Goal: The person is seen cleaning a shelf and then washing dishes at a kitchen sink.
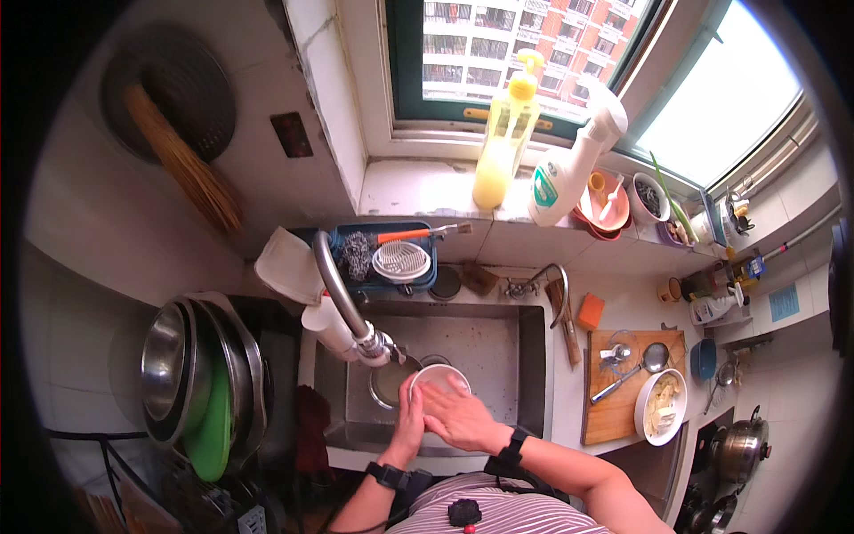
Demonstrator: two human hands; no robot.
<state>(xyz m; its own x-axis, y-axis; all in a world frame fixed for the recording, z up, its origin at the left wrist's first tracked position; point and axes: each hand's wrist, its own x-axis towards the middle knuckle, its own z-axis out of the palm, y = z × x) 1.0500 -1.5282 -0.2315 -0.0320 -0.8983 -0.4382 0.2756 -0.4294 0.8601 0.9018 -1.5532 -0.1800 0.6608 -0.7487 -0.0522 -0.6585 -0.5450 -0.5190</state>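
Note:
Over the stainless steel sink [480,334], my left hand [405,424] grips a small white bowl [437,371] by its near left side. My right hand [460,415] lies across the bowl, fingers reaching into it and partly covering its inside. Whether those fingers pinch anything is hidden. Just left of the bowl, a round metal basin [385,386] with cloudy liquid sits in the sink, partly covered by my left hand and the tap. The curved metal tap [340,287] ends above that basin, close to the bowl. I cannot tell whether water runs from it.
Stacked metal bowls [167,360] and a green lid-like piece [212,427] stand left. Behind the sink is a blue tray [430,277] with scrubbers. A wooden board [607,420] at right bears a ladle [630,374] and a food bowl [640,414]. Bottles [504,157] line the sill.

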